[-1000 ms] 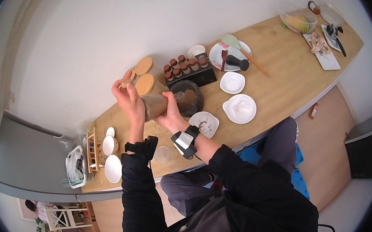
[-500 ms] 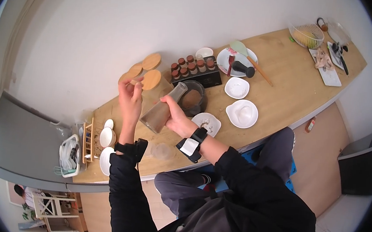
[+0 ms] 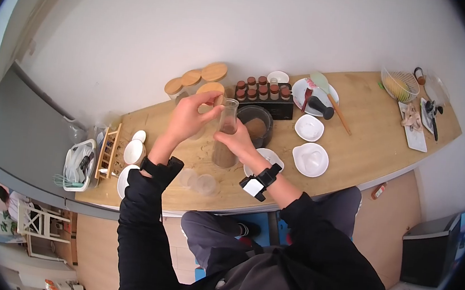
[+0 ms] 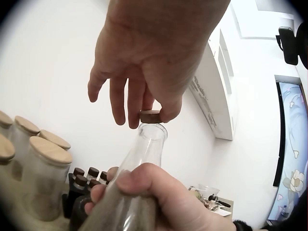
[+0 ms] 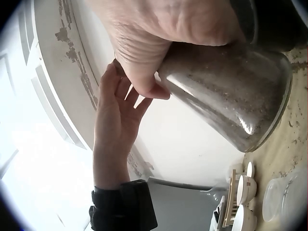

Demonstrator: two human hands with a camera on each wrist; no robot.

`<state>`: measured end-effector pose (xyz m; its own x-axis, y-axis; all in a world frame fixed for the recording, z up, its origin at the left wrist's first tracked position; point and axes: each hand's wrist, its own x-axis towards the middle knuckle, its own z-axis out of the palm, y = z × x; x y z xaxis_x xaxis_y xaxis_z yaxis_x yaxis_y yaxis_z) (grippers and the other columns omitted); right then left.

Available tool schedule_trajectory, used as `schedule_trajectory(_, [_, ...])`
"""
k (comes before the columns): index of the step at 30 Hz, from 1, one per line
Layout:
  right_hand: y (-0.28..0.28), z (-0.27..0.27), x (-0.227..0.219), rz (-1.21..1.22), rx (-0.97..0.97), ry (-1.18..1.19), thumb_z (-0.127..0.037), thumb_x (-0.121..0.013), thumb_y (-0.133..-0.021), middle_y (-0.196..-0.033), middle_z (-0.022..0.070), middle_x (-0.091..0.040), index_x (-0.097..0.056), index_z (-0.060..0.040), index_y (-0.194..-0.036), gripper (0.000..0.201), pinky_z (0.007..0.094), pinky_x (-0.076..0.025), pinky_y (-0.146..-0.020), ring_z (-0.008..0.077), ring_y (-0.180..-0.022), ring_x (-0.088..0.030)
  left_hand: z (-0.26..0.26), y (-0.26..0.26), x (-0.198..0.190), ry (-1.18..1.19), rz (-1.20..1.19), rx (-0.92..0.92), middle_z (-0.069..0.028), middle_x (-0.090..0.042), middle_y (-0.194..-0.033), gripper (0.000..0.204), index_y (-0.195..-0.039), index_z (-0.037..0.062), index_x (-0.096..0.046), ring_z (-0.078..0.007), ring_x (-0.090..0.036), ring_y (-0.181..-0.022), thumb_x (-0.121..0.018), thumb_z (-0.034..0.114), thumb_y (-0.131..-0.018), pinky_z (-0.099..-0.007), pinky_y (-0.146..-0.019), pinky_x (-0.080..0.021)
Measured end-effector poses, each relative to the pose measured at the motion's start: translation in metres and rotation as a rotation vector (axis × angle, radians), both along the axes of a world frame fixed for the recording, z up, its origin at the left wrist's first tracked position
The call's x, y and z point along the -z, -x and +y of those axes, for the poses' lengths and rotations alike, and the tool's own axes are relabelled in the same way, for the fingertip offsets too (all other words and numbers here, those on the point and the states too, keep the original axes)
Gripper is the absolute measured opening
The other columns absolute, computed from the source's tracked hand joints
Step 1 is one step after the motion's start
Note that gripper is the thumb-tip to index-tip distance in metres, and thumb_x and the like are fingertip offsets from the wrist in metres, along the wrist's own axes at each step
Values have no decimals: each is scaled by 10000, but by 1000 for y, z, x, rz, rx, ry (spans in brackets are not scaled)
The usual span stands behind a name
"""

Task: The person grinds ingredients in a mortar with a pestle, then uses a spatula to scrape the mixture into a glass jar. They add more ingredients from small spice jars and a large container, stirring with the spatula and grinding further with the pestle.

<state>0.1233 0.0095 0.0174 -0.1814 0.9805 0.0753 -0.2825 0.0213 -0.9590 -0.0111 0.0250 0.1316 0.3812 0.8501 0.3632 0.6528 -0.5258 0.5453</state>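
A conical glass bottle (image 3: 224,152) holding brown-grey powder stands upright in the head view, gripped round its upper part by my right hand (image 3: 238,143). My left hand (image 3: 186,117) pinches a small round wooden stopper (image 4: 150,116) between thumb and fingers. In the left wrist view that stopper is just above the bottle's glass mouth (image 4: 153,131); whether they touch, I cannot tell. The right wrist view shows the powder (image 5: 226,82) inside the wide lower part of the bottle.
Wooden-lidded jars (image 3: 214,71) and a spice rack (image 3: 264,106) line the wall. A dark mortar (image 3: 268,127) with brown powder is right of the bottle. White bowls (image 3: 310,160) lie farther right; clear lids (image 3: 204,185) are near the front edge, and a wooden rack (image 3: 109,150) is at left.
The bottle has gone from tilted to upright in my right hand. My left hand has brought the stopper from away at the left to the bottle's mouth.
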Motion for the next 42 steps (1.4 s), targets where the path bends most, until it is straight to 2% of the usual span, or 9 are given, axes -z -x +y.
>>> schedule_trajectory(8, [2, 5, 6, -482, 139, -270, -279, -737, -641, -1086, 200, -620, -518, 0, -1174, 640, 367, -462, -878, 321, -1032, -596, -11, 26, -34, 176, 262, 51, -89, -683, -964, 391, -1167, 40, -616, -185, -632, -837, -699, 196, -818, -308, -785, -491])
schedule_trajectory(11, [4, 1, 0, -584, 94, -283, -290, -744, -620, -1083, 217, -618, -516, 2, -1176, 668, 385, -472, -862, 349, -1018, -597, -8, 29, -33, 203, 276, 83, -87, -683, -971, 412, -1170, 52, -616, -200, -633, -827, -711, 209, -803, -309, -781, -490])
schedule_trajectory(17, [11, 1, 1, -606, 62, -293, -278, -746, -610, -1064, 219, -621, -511, 2, -1191, 686, 396, -474, -854, 355, -1003, -600, -12, 39, -33, 254, 333, 34, -96, -683, -938, 382, -1129, 61, -648, -192, -630, -812, -729, 206, -785, -308, -758, -486])
schedule_trajectory(20, [14, 3, 7, -594, 24, -281, -280, -745, -611, -1072, 218, -618, -511, 6, -1190, 686, 398, -473, -859, 352, -1013, -597, -12, 44, -22, 190, 210, 68, -115, -670, -849, 377, -1066, 79, -683, -219, -615, -772, -757, 254, -740, -329, -701, -476])
schedule_trajectory(23, [18, 2, 16, -599, 58, -320, -278, -742, -614, -1113, 216, -607, -512, 10, -1197, 690, 402, -469, -873, 352, -1041, -585, -11, 53, -19, 273, 178, 81, -104, -674, -847, 365, -1047, 101, -699, -221, -620, -780, -767, 266, -729, -324, -704, -478])
schedule_trajectory(29, [32, 7, 29, -575, -4, -280, -283, -740, -635, -1154, 234, -584, -495, 17, -1236, 715, 396, -461, -897, 358, -1088, -563, -21, 60, -17, 66, 301, 94, -63, -676, -824, 304, -982, 133, -712, -246, -614, -762, -764, 282, -723, -332, -662, -477])
schedule_trajectory(32, [45, 20, 44, -515, -16, -293, -283, -742, -648, -1164, 251, -575, -464, 38, -1269, 752, 391, -455, -911, 355, -1103, -558, -29, 55, -18, 86, 400, 15, -97, -685, -891, 401, -1064, 100, -686, -243, -643, -801, -776, 270, -712, -330, -697, -489])
schedule_trajectory(35, [52, 25, 37, -536, -62, -289, -276, -743, -656, -1193, 258, -560, -436, 56, -1291, 780, 388, -444, -933, 356, -1128, -546, -15, 64, -1, 106, 382, 0, -92, -680, -879, 413, -1081, 92, -671, -236, -645, -788, -770, 240, -708, -325, -686, -491])
schedule_trajectory(42, [76, 50, 77, -598, -21, -279, -276, -741, -668, -1210, 267, -542, -412, 62, -1301, 789, 386, -433, -942, 353, -1155, -526, 3, 81, 37, 148, 268, -48, -92, -664, -848, 400, -1077, 54, -653, -221, -647, -778, -752, 185, -713, -332, -685, -495])
